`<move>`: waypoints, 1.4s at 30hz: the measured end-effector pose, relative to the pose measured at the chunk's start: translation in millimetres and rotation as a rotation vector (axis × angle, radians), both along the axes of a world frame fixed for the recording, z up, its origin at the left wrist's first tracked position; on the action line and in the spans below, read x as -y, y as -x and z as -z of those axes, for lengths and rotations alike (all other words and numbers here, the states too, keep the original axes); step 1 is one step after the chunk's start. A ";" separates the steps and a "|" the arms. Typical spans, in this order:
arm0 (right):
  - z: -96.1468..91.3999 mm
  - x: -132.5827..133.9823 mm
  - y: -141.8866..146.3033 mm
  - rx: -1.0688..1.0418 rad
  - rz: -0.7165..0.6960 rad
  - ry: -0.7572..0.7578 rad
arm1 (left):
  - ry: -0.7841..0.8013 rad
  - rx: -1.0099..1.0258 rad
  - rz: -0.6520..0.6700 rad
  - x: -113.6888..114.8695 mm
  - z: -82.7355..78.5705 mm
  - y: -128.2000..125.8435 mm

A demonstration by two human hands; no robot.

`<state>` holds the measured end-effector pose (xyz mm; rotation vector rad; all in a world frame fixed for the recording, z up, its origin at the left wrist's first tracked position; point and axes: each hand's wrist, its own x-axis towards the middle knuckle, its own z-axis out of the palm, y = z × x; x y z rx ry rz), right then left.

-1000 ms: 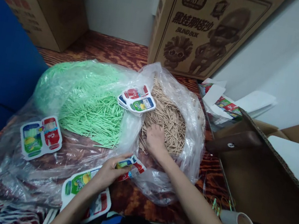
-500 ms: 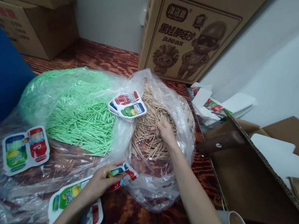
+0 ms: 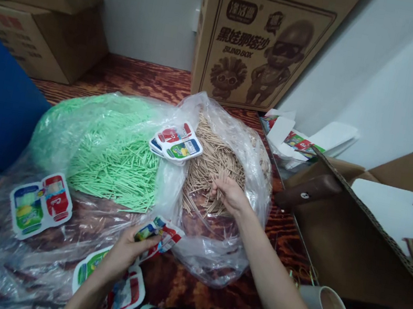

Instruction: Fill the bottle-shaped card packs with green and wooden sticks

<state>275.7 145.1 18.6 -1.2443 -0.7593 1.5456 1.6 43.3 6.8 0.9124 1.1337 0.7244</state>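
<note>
My left hand (image 3: 125,251) is closed on a small printed card (image 3: 159,233) with red, blue and green drink pictures, held just above the table near me. My right hand (image 3: 230,194) reaches into a clear plastic bag (image 3: 256,163) of tan wooden sticks (image 3: 211,163), fingers pinched around a few of them. To the left lies a second clear bag holding green sticks (image 3: 117,160). A small stack of printed cards (image 3: 176,143) rests between the two piles. Another printed card (image 3: 40,203) lies on the plastic at the left, and one more card (image 3: 129,290) sits under my left wrist.
A tall cardboard box with cartoon figures (image 3: 266,42) stands at the back. More cardboard boxes (image 3: 45,3) are stacked at the back left. An open carton (image 3: 369,226) is at the right, a paper cup (image 3: 327,306) near its front. Loose papers (image 3: 309,138) lie by the wall.
My right hand has drawn back toward me within the tan sticks and pinched some. My left hand lifted the card slightly.
</note>
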 end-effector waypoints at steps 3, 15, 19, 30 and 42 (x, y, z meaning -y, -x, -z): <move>1.9 6.2 -6.4 -0.122 0.024 0.050 | 0.060 0.007 -0.053 1.7 -1.1 1.0; -7.1 20.6 -0.9 0.168 0.118 -0.271 | 0.063 0.042 -0.092 6.3 -2.6 -6.1; -14.5 33.0 14.5 0.498 0.198 -0.443 | 0.075 0.002 -0.113 4.7 -1.2 1.2; 58.1 103.5 87.2 0.425 0.093 -0.346 | 0.078 0.022 -0.203 3.5 0.5 8.2; 64.6 110.6 85.2 0.467 -0.003 -0.419 | 0.095 0.091 -0.254 9.6 2.6 8.6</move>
